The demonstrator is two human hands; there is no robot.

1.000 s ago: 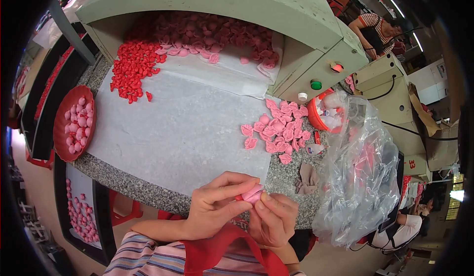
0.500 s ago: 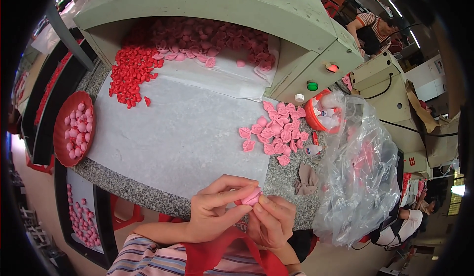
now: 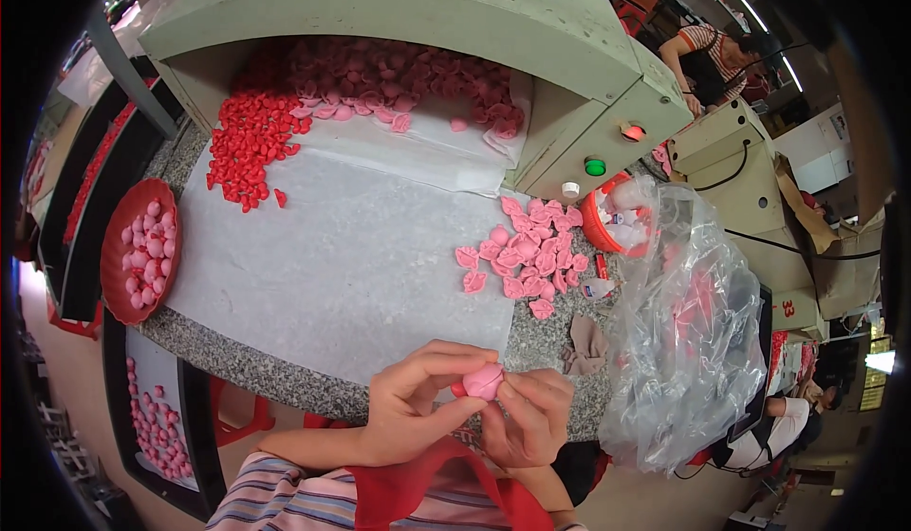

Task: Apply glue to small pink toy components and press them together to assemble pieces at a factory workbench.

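Note:
Between my two hands, at the table's near edge, is a small pink rounded piece (image 3: 483, 382) with a bit of red at its left side. My left hand (image 3: 418, 398) pinches it between thumb and fingers. From the right, the fingertips of my right hand (image 3: 528, 415) close on the same piece. Beyond my hands a white paper sheet (image 3: 332, 265) covers much of the speckled stone table (image 3: 242, 365). A loose pile of pink petal-like pieces (image 3: 531, 256) lies at the sheet's right side.
A pale green metal housing (image 3: 418, 0) stands at the back, with red pieces (image 3: 249, 147) and more pink ones under it. At left is a red dish (image 3: 109, 256) of pink balls. To the right are an orange basket (image 3: 593, 223), a grey cloth (image 3: 586, 346) and a clear plastic bag (image 3: 683, 370).
The pink piece has turned between my fingers, so more of its rounded face and its red bit show. My left fingers have spread slightly around it.

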